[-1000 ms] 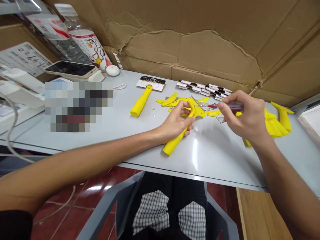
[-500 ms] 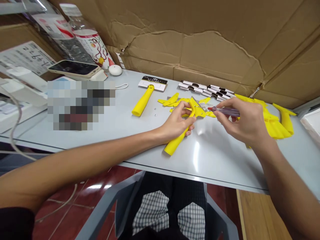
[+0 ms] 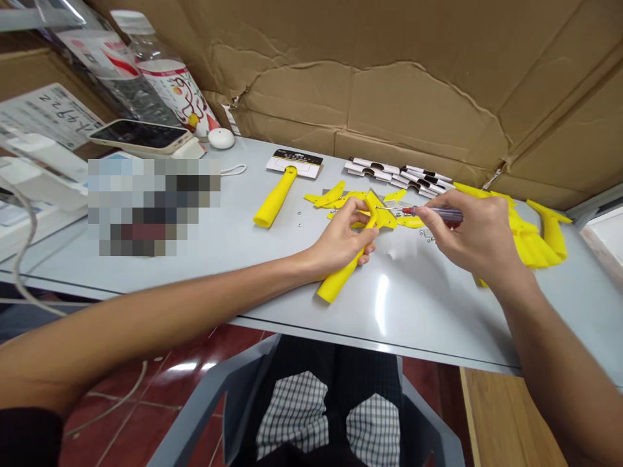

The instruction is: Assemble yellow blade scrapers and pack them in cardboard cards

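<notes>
My left hand [image 3: 346, 235] is closed around a yellow scraper [image 3: 341, 279], its handle slanting down toward the table's front edge. A metal blade edge shows at the scraper's head. In my right hand [image 3: 474, 237] is a screwdriver [image 3: 440, 213] with a clear purplish handle. Its shaft points left, and the tip meets a screw on the scraper head. Loose yellow scraper pieces [image 3: 331, 194] lie just behind the head. Small nuts [image 3: 299, 219] rest on the table left of my left hand, and tiny metal parts [image 3: 427, 235] lie near my right fingers.
A finished-looking yellow scraper [image 3: 276, 198] with a card stands left of centre. Folded cards [image 3: 399, 174] lie at the back; more yellow handles [image 3: 540, 243] are piled right. A phone [image 3: 141, 135], bottle [image 3: 170, 84] and cable [image 3: 26, 246] occupy the left. Cardboard [image 3: 389, 97] walls the back.
The screwdriver tip has shifted slightly left on the scraper head while my right hand keeps its grip. My left hand still holds the scraper. The whole view has moved a little.
</notes>
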### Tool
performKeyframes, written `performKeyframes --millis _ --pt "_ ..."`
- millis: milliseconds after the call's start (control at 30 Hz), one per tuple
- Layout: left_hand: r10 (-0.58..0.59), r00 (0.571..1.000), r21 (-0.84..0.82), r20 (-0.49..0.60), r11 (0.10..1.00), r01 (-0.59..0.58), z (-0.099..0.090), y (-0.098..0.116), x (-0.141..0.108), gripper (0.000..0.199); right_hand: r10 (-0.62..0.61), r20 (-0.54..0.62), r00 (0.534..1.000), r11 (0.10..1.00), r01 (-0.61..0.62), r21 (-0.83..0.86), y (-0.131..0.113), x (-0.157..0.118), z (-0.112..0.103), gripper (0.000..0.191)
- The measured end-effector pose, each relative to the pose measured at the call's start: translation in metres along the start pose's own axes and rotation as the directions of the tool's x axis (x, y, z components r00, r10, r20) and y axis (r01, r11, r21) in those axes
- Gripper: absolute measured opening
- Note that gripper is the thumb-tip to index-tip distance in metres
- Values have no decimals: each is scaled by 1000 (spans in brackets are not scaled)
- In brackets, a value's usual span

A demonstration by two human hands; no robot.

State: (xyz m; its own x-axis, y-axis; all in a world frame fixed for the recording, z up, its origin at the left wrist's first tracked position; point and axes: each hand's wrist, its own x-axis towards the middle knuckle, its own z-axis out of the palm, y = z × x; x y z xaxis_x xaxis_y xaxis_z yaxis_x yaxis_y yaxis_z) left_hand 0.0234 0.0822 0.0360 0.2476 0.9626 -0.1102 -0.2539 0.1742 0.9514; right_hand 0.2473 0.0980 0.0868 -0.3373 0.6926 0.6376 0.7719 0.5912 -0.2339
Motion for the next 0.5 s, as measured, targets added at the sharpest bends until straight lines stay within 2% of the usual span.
performKeyframes --millis 200,500 --pt "12 1000 5 15 1000 -12 -2 -2 1 35 -57 89 994 995 49 92 -2 1 -4 10" --pt "20 999 18 25 1000 -21 -1 -1 -1 35 -154 105 982 983 142 119 -7 2 -8 10"
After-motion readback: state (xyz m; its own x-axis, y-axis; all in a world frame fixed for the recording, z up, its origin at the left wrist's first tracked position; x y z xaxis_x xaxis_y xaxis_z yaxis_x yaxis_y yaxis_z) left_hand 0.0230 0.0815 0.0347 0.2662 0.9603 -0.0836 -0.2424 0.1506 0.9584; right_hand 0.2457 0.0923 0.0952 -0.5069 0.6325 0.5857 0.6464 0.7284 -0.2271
